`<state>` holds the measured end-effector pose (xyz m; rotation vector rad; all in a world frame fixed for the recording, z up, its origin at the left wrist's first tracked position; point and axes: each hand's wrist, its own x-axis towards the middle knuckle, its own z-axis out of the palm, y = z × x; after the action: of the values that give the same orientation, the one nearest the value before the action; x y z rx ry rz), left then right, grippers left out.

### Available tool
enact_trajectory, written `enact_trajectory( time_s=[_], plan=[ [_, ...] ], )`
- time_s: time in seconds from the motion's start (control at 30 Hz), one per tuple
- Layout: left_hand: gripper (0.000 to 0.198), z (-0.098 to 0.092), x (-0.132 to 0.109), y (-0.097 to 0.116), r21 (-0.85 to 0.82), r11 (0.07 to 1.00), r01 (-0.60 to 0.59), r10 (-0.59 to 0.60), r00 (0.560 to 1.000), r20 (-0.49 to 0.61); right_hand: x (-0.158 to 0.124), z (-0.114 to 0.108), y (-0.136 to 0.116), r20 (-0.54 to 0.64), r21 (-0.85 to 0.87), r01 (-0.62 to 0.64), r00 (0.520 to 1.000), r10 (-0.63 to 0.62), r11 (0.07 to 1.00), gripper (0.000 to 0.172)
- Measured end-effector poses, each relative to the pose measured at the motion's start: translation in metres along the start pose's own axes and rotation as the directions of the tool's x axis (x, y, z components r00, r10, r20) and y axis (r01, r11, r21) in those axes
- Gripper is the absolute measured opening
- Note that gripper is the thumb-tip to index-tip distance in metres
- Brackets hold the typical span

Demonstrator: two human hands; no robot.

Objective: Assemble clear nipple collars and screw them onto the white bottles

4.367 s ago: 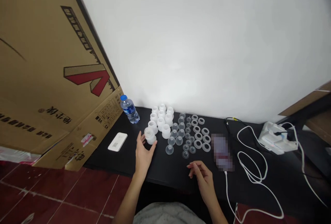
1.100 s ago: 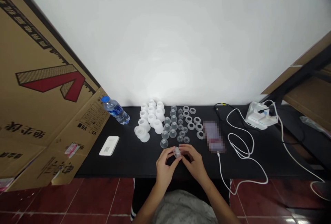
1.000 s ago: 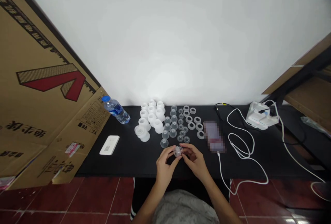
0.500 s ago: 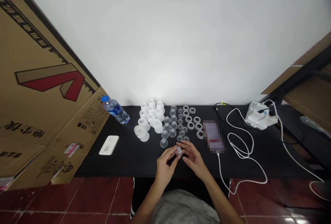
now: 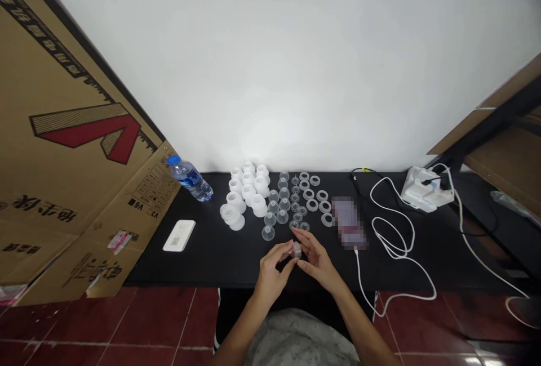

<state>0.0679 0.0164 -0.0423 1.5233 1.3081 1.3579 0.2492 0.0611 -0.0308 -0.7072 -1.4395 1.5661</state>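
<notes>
Left hand [image 5: 273, 270] pinches a clear round piece [image 5: 297, 250] between thumb and fingers, above the near side of the surface [image 5: 220, 264]. Right hand [image 5: 319, 264] curves around the piece's other side, thumb and index finger well apart; whether they touch it cannot be told. Well left of the hands lie a flat white device [image 5: 179, 235] and, farther back, a leaning water bottle [image 5: 192, 180]. Beyond the left hand stand white cups [image 5: 248, 191], the nearest topped with a clear part [image 5: 229, 211]. Straight beyond both hands come clear domes [image 5: 273, 206], then small flanged discs [image 5: 295, 206] near the right fingertips, then pale rings [image 5: 311, 205]. The step in hand looks like seating or turning the piece between both hands; the next move probably calls for a firm left pinch and even pressure from the right.
</notes>
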Motion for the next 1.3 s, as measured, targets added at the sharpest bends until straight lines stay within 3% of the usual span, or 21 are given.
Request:
enact_trajectory(
  time_s=[0.23, 0.37, 0.47, 0.7, 0.87, 1.03, 1.17, 1.3],
  plan=[
    [0.026, 0.004, 0.004, 0.004, -0.013, 1.000, 0.020, -0.021, 0.997, -0.080, 0.000, -0.002, -0.002, 0.099, 0.079, -0.009, 0.995, 0.001, 0.997, 0.071],
    [0.029, 0.002, 0.006, 0.005, -0.082, 0.996, 0.047, -0.052, 0.997, -0.057, 0.003, -0.002, -0.007, 0.084, 0.167, -0.021, 0.996, 0.007, 0.986, 0.074],
    [0.033, 0.000, 0.005, 0.003, -0.089, 0.995, 0.042, -0.045, 0.998, -0.038, 0.004, 0.001, -0.007, 0.053, 0.195, -0.028, 0.998, 0.018, 0.980, 0.067],
    [0.034, -0.002, -0.006, 0.002, 0.131, 0.991, -0.020, 0.039, 0.989, -0.146, 0.002, 0.005, -0.002, -0.123, 0.076, 0.027, 0.992, -0.018, 0.997, 0.039],
    [0.042, -0.001, -0.008, 0.005, 0.272, 0.956, -0.114, 0.159, 0.976, -0.150, 0.000, 0.010, 0.001, -0.078, -0.120, 0.064, 0.994, -0.074, 0.991, 0.044],
    [0.045, 0.004, -0.012, -0.002, 0.267, 0.955, -0.126, 0.176, 0.969, -0.172, 0.000, 0.013, 0.000, -0.113, -0.178, 0.023, 0.993, -0.044, 0.984, 0.023],
    [0.052, 0.007, -0.015, -0.003, 0.169, 0.982, -0.083, 0.119, 0.969, -0.215, 0.001, 0.011, -0.002, -0.123, -0.206, 0.047, 0.990, -0.073, 0.977, 0.021],
    [0.055, 0.008, -0.014, 0.001, 0.179, 0.977, -0.117, 0.155, 0.964, -0.217, 0.001, 0.009, 0.000, -0.178, -0.226, 0.062, 0.979, -0.103, 0.972, 0.019]
  ],
)
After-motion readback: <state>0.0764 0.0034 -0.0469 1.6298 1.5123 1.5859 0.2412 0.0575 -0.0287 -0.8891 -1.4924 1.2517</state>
